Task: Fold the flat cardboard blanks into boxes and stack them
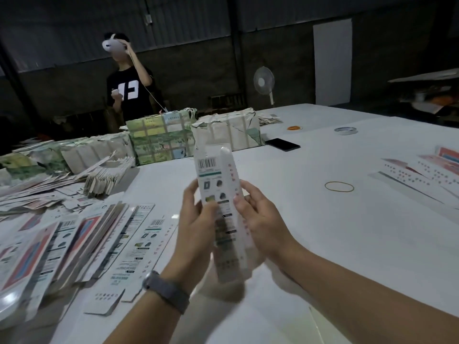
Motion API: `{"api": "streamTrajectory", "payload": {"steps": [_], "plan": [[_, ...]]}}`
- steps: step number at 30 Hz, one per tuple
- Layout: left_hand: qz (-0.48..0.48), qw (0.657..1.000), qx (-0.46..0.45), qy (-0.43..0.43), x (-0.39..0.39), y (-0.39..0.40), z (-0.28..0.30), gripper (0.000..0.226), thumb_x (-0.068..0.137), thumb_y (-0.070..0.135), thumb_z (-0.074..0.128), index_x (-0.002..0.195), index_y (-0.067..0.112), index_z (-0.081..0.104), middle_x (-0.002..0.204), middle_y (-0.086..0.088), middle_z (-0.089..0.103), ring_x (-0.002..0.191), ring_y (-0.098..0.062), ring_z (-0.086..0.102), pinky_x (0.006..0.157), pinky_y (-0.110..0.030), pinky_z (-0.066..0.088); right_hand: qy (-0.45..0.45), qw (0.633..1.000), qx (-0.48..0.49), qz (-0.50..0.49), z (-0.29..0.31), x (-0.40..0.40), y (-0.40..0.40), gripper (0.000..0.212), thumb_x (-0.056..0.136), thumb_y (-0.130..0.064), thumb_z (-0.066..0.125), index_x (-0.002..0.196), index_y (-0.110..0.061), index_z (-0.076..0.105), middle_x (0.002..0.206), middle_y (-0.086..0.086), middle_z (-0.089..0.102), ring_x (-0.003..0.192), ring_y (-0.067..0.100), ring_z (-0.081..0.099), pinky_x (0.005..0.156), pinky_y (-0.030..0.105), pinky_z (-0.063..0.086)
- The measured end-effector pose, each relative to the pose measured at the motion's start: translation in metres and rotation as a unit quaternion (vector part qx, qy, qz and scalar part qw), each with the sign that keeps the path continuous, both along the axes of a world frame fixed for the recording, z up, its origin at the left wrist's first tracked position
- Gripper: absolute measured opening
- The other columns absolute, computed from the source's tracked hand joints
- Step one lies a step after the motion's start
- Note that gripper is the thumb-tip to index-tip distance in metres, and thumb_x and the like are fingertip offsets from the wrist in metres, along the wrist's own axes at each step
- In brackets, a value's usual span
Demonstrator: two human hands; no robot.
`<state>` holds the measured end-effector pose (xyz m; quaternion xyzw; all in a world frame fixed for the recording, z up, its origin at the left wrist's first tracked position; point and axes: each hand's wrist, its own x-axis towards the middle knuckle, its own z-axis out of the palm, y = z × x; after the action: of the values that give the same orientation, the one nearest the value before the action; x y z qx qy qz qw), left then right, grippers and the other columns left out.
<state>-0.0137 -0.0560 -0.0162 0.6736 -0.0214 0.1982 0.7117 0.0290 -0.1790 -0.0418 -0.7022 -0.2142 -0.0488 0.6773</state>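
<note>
Fingers (198,214) of left hand (196,234) and right hand (258,219) curled round printed blank (218,194), half folded, held upright above white worktop (323,232). Fanned flat blanks (74,239) lying left. Rubber band (339,186) right, apart.

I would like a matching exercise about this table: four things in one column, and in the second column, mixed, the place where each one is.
Things:
1. black phone
2. yellow rubber band
3. tape roll
4. cardboard blank

Places:
A. lying alone on the table, right of the hands
B. held up between left hand and right hand
C. beside the wrapped bundles
D. far right, beyond the phone

Pairs: 1-C, 2-A, 3-D, 4-B
</note>
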Motion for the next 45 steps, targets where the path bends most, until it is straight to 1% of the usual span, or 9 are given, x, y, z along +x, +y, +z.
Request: {"api": "streamTrajectory", "payload": {"steps": [3,8,12,16,22,26,36,41,45], "plan": [[-0.054,0.993,-0.091,0.052,0.002,-0.007,-0.013,0.024,0.108,0.027,0.041,0.123,0.034,0.058,0.107,-0.003,0.077,0.094,-0.026,0.075,0.070,-0.038,0.061,0.012,1.000,0.005,0.022,-0.003,-0.005,0.000,0.040,0.102,-0.036,0.051,0.141,-0.039,0.047,0.117,-0.008,0.070,0.103,0.013,0.070,0.091,0.043,0.057],[-0.098,0.964,-0.221,0.109,0.000,-0.003,-0.015,0.068,0.094,0.072,0.029,0.128,0.026,0.065,0.116,-0.013,0.075,0.102,-0.034,0.073,0.069,-0.041,0.062,-0.005,1.000,-0.001,0.029,-0.004,-0.013,0.010,0.041,0.099,-0.044,0.052,0.139,-0.050,0.044,0.123,-0.011,0.050,0.108,0.006,0.063,0.086,0.031,0.060],[-0.119,0.954,-0.252,0.115,0.000,-0.002,-0.011,0.068,0.099,0.067,0.028,0.102,0.023,0.080,0.106,-0.016,0.076,0.091,-0.034,0.076,0.062,-0.041,0.062,0.002,1.000,-0.016,0.011,-0.006,-0.014,0.010,0.048,0.100,-0.037,0.055,0.147,-0.030,0.043,0.126,-0.015,0.043,0.111,0.007,0.062,0.083,0.028,0.060],[-0.122,0.967,-0.197,0.104,0.003,-0.001,-0.014,0.067,0.100,0.062,0.028,0.087,0.026,0.083,0.093,-0.012,0.078,0.077,-0.027,0.077,0.057,-0.035,0.060,0.004,0.999,-0.015,0.030,-0.007,-0.016,0.011,0.020,0.099,-0.036,0.057,0.115,-0.048,0.057,0.118,-0.008,0.052,0.099,0.006,0.067,0.080,0.029,0.061],[-0.094,0.983,-0.120,0.098,0.006,0.003,-0.019,0.047,0.102,0.053,0.038,0.110,0.024,0.073,0.094,-0.014,0.078,0.073,-0.025,0.076,0.054,-0.031,0.059,0.024,0.998,0.040,0.048,-0.003,-0.014,0.008,0.036,0.090,-0.042,0.057,0.124,-0.035,0.063,0.108,-0.003,0.074,0.094,0.020,0.073,0.083,0.045,0.061],[-0.112,0.984,-0.081,0.108,0.007,-0.005,-0.021,0.043,0.102,0.050,0.044,0.121,0.020,0.068,0.110,-0.019,0.074,0.091,-0.030,0.074,0.072,-0.038,0.060,0.015,0.997,0.070,0.005,0.003,-0.010,0.003,0.024,0.097,-0.031,0.059,0.120,-0.031,0.067,0.105,-0.003,0.075,0.097,0.020,0.072,0.088,0.048,0.058],[-0.071,0.995,-0.018,0.074,0.010,-0.005,-0.022,0.045,0.092,0.056,0.053,0.116,0.021,0.068,0.103,-0.015,0.075,0.093,-0.033,0.075,0.084,-0.051,0.060,-0.015,0.997,0.068,0.033,0.009,-0.007,0.000,0.040,0.092,-0.020,0.054,0.131,-0.027,0.058,0.109,-0.001,0.074,0.098,0.019,0.072,0.088,0.043,0.059],[-0.018,0.999,0.032,-0.008,0.011,0.003,-0.022,0.029,0.107,0.040,0.041,0.130,0.025,0.043,0.084,0.011,0.077,0.073,-0.012,0.075,0.058,-0.022,0.057,-0.033,0.995,0.051,0.078,0.004,-0.011,0.006,0.047,0.091,-0.021,0.051,0.137,-0.032,0.053,0.114,-0.002,0.073,0.100,0.021,0.071,0.087,0.046,0.058],[-0.040,0.997,0.049,-0.053,0.005,0.000,-0.019,0.029,0.107,0.035,0.040,0.134,0.043,0.033,0.090,0.010,0.078,0.075,-0.014,0.076,0.059,-0.021,0.057,-0.036,0.993,0.070,0.088,0.007,-0.010,0.002,0.063,0.090,-0.018,0.052,0.149,-0.033,0.037,0.110,0.001,0.074,0.091,0.025,0.073,0.071,0.034,0.059]]}}
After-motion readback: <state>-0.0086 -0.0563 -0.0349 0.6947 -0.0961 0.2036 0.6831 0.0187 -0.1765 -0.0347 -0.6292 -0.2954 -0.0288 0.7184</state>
